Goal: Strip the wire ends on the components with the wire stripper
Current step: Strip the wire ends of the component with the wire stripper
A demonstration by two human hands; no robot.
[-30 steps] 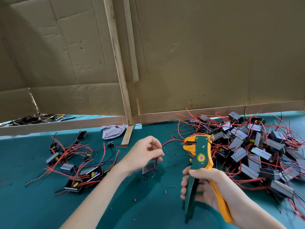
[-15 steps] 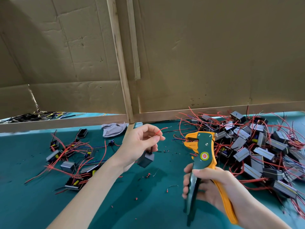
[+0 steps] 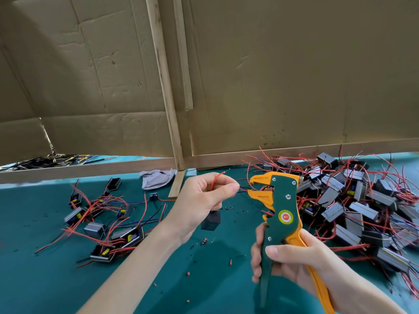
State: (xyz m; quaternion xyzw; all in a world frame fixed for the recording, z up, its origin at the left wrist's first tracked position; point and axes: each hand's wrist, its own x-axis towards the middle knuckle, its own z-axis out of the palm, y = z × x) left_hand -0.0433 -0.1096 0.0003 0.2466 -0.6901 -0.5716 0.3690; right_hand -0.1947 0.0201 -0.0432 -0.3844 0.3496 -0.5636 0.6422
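On the teal table (image 3: 56, 279), a cardboard wall (image 3: 283, 75) with wood strips (image 3: 167, 109) stands at the back. A big pile (image 3: 362, 211) of grey components with red leads fills the right side and runs out of view. A small pile (image 3: 102, 223) of the same parts lies at left, well apart from it.

The stripper (image 3: 281, 211), green and orange, stands upright at centre-right, head up, just beside the big pile. Its jaws are apart and face left. The right hand (image 3: 292, 264) grasps both handles, fingers wrapped round, thumb across the green one; the handles are spread.

The left hand (image 3: 204, 200) is raised just left of the stripper head, fingers curled, thumb and forefinger pinching the wires (image 3: 214, 184) of one component (image 3: 210, 220). That dark block hangs under the hand, off the table. The red end (image 3: 221, 174) sticks up past the fingers. The dark end (image 3: 243, 189) runs right from the thumb tip to the stripper's mouth; cannot tell whether it is inside.

A grey cloth (image 3: 156, 179) lies crumpled by the wall. Scraps (image 3: 205, 240) of red and black insulation are scattered on the table under the hands.
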